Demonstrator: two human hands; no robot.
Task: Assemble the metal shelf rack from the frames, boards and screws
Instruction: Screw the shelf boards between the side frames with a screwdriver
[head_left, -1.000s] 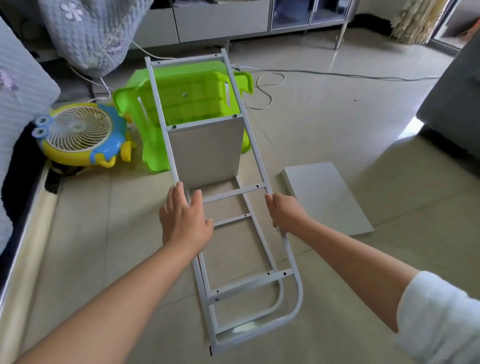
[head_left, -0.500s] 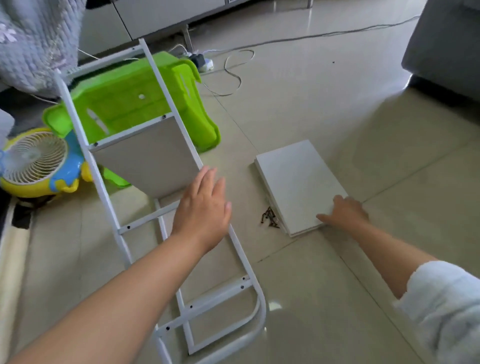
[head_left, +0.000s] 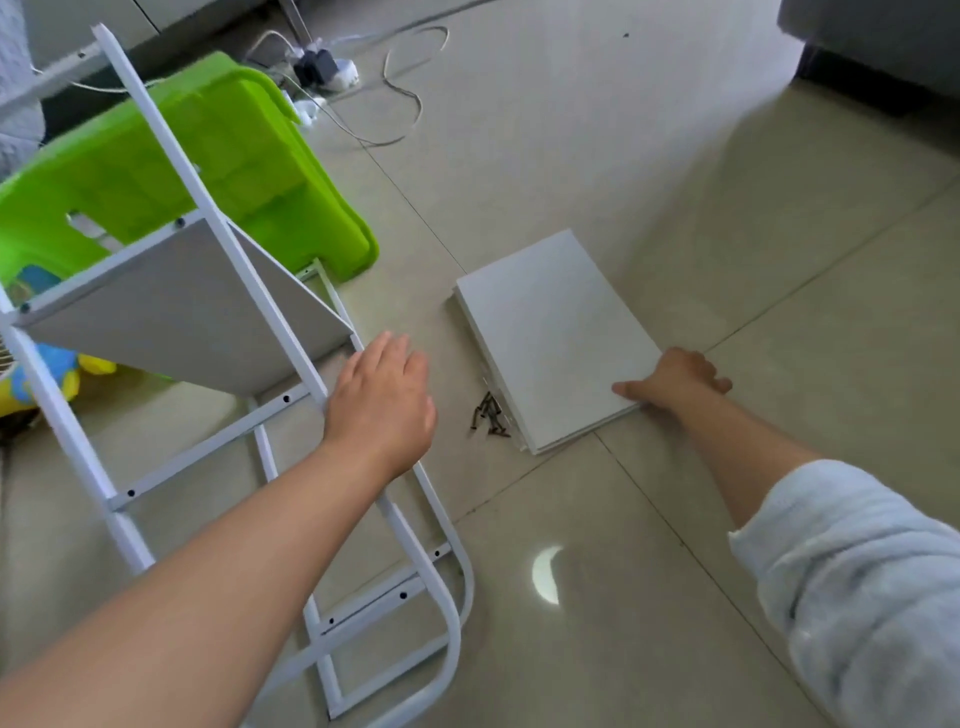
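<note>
Left hand: left hand (head_left: 382, 400), fingers straight and together, palm down on the right rail of the white metal frame (head_left: 244, 431); it grasps nothing.
Right hand: right hand (head_left: 675, 382) grips the near right corner of the stack of white boards (head_left: 553, 338), thumb on top, fingers curled round the edge.
Frame: lies slanted over the floor, one grey board (head_left: 182, 317) already fixed between its rails; its upper end leans on a green plastic stool (head_left: 197, 150).
Screws: dark screws (head_left: 489, 415) in a small heap on the floor, just beside the stack's left edge.
Writing: none legible on any part.
Surface and room: glossy beige floor tiles (head_left: 649, 156); a power strip (head_left: 324, 70) with trailing cables at top.
Hard to make out: number of boards in the stack; a yellow and blue object (head_left: 31, 379) at left, cut off by the picture's edge.
</note>
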